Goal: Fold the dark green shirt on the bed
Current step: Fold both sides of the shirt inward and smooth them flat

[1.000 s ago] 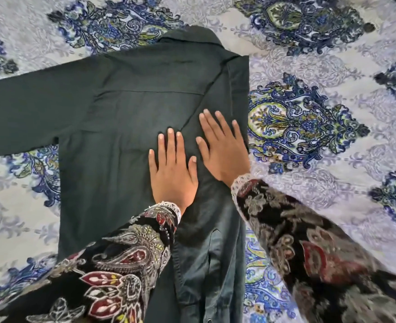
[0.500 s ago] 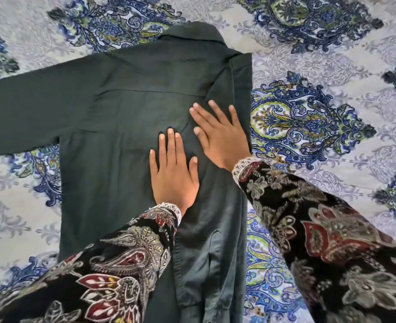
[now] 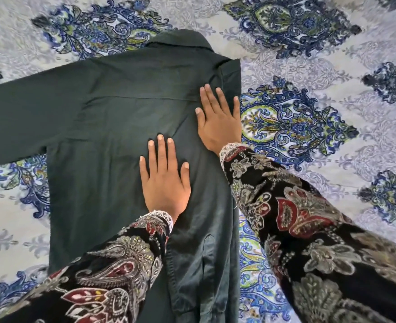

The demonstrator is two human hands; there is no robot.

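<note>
The dark green shirt (image 3: 113, 127) lies back side up on the bed, collar pointing away from me. Its left sleeve stretches out flat to the left edge of view. Its right side is folded inward, giving a straight edge on the right, with the folded sleeve running down toward me. My left hand (image 3: 165, 180) rests flat, fingers apart, on the middle of the shirt. My right hand (image 3: 219, 120) presses flat on the folded part near the right shoulder, fingers spread, holding nothing.
The bedspread (image 3: 320, 73) is pale grey-white with large blue and green paisley medallions and surrounds the shirt on all sides. My patterned black sleeves cover the shirt's lower part.
My right hand has slid up along the folded right side toward the shoulder. My left hand has stayed in place on the middle of the shirt.
</note>
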